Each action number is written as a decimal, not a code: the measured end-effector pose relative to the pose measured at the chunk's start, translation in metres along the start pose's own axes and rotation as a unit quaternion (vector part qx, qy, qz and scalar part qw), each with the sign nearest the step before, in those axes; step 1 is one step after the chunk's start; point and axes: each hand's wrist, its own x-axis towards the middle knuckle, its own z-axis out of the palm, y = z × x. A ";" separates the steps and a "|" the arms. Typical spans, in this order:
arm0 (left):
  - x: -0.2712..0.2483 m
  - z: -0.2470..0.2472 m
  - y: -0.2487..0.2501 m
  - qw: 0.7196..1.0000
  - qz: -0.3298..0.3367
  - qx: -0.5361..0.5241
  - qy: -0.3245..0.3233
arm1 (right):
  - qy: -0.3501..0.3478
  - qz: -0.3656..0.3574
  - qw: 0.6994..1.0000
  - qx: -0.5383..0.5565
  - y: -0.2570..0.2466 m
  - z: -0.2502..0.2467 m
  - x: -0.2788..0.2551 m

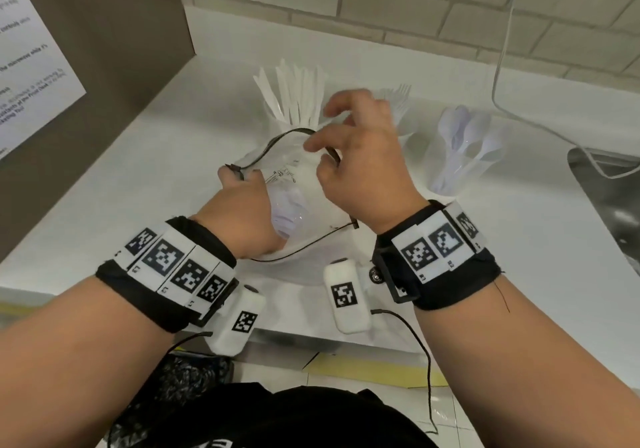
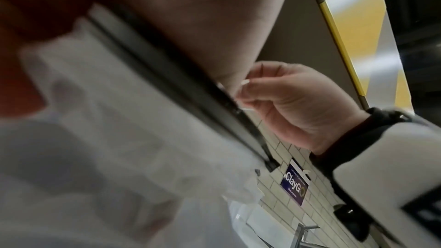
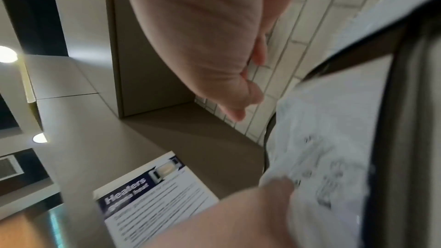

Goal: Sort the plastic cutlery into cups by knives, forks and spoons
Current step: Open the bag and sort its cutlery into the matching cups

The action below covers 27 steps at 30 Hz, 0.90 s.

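Even indoor light; wrist views blurred, distorted.

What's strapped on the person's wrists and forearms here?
Both forearms are bare, with no sleeves. The left hand and right hand each wear a black fabric wristband carrying a row of white tiles printed with black square fiducial markers. A white rounded camera pod, also tagged, hangs under each wrist, trailing a thin black cable.

Both bare forearms wear black fabric wristbands (image 1: pixel 453 274) faced with white panels of black square fiducial markers (image 1: pixel 162 257). White marker-tagged camera pods (image 1: pixel 346 297) hang beneath, trailing thin black cables (image 1: pixel 420 347). Black shirt (image 1: pixel 304 420).
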 end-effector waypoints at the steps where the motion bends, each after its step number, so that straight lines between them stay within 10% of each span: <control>1: 0.000 0.003 0.000 1.000 -0.002 -0.007 0.000 | -0.024 -0.025 0.999 0.035 -0.003 0.005 0.000; 4: -0.001 0.006 0.000 1.000 -0.001 -0.003 -0.003 | -0.305 0.034 0.949 -0.068 -0.003 0.028 -0.008; 6: 0.002 0.005 -0.001 1.000 -0.002 0.000 -0.013 | -0.371 0.095 0.910 -0.157 0.007 0.041 -0.013; 12: 0.005 0.005 -0.007 0.999 -0.028 -0.033 -0.033 | -0.456 0.162 0.872 -0.072 0.007 0.047 -0.006; 18: 0.002 -0.001 -0.012 0.996 -0.018 -0.083 -0.007 | -0.383 0.125 0.915 -0.017 0.004 0.048 -0.004; 27: -0.003 -0.008 -0.013 0.989 -0.055 -0.119 0.062 | -0.425 0.111 0.898 0.029 -0.002 0.036 0.006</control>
